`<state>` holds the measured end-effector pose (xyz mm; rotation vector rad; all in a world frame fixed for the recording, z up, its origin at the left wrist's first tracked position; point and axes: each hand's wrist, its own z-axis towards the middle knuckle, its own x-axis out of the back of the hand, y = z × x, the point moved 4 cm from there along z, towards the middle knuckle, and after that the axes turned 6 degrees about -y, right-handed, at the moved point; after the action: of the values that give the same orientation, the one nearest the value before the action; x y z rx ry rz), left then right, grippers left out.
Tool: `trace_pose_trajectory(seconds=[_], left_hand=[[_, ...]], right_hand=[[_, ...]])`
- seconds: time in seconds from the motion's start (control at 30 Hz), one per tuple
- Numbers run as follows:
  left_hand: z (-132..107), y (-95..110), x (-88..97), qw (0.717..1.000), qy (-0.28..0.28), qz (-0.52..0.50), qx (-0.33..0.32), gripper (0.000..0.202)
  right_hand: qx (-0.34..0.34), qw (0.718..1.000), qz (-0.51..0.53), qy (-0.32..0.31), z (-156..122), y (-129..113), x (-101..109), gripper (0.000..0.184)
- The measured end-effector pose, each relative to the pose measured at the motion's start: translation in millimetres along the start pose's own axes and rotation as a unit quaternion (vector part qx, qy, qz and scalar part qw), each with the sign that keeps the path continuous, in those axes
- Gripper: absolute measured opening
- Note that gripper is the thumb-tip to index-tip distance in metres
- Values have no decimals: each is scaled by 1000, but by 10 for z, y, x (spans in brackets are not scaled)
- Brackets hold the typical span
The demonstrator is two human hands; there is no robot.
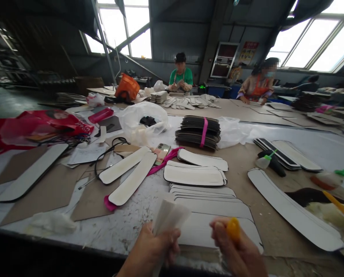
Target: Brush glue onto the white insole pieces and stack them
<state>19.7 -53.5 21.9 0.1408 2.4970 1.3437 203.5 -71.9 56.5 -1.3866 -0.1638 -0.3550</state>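
Note:
My left hand (157,246) is closed around a bundle of thin, off-white strips (169,213), slightly blurred, which stick up above the fingers. In my right hand (232,248) is a tool with a yellow handle (233,229); its working end is hidden, so its kind does not show. Beyond both hands, white, dark-edged curved panels (212,213) lie fanned in overlapping rows. Behind that fan sits a short stack of similar panels (193,174). One long curved panel (296,211) rests to the right, apart from my right hand.
Glue bottles with green nozzles (263,161) stand at right. A dark bundle tied with pink band (199,130), a plastic bag (143,119), a phone (162,151) and a red bag (42,127) lie farther back. Two people (180,75) work across the table.

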Motion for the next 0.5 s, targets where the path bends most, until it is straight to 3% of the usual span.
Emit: trace_pose_trajectory(seconds=[0.1,0.2,0.27,0.37,0.5], left_hand=[[-9,41,-101,998,-29,-53,-15,39],[-11,65,-172,994,-45,-93,-35,41],[-8,57,-198,993,-44,-96,-47,39],[7,19,-224,993,-32,-99,-60,37],[38,-12,-250,989,-8,-125,-74,36]], right_hand=[[-98,981,158,-56,10,36,-412,30],[-178,922,331,-87,-30,62,-692,34],[-213,912,349,-36,-43,87,-698,37],[-229,932,276,56,-28,92,-564,40],[-226,929,283,80,2,54,-510,41]])
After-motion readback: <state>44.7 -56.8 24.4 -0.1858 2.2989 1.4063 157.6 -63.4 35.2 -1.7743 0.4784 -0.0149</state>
